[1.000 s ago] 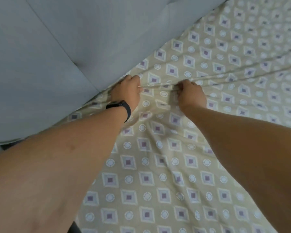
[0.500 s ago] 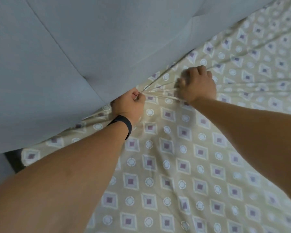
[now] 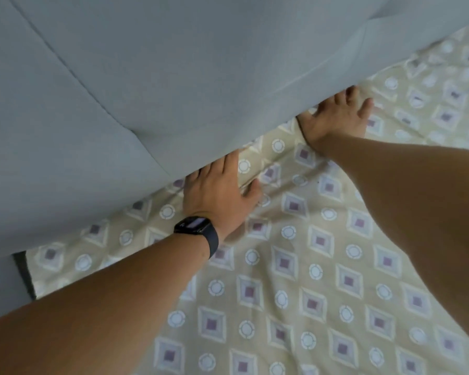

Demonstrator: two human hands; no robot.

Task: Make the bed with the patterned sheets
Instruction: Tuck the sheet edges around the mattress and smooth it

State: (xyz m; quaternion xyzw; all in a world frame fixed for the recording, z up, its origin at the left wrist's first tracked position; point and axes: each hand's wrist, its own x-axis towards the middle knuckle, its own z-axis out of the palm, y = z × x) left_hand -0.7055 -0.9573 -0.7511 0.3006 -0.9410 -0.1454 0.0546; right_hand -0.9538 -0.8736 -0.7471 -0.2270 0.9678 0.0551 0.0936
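Now both hands, the left [image 3: 217,190] and right [image 3: 339,117], lie flat and released on the sheet [image 3: 295,266] beside the headboard [image 3: 173,77]; pressing its edge evenly down the gap should help.

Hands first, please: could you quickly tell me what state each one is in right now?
Left hand: open, fingers flat on the sheet.
Right hand: open, fingers spread on it.

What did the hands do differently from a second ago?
Both hands let go of the patterned sheet they were pinching. Now the left hand and right hand lie flat with fingers spread, pressing the sheet at the grey headboard, and the right hand has moved away to the right. The black watch stays on the left wrist.
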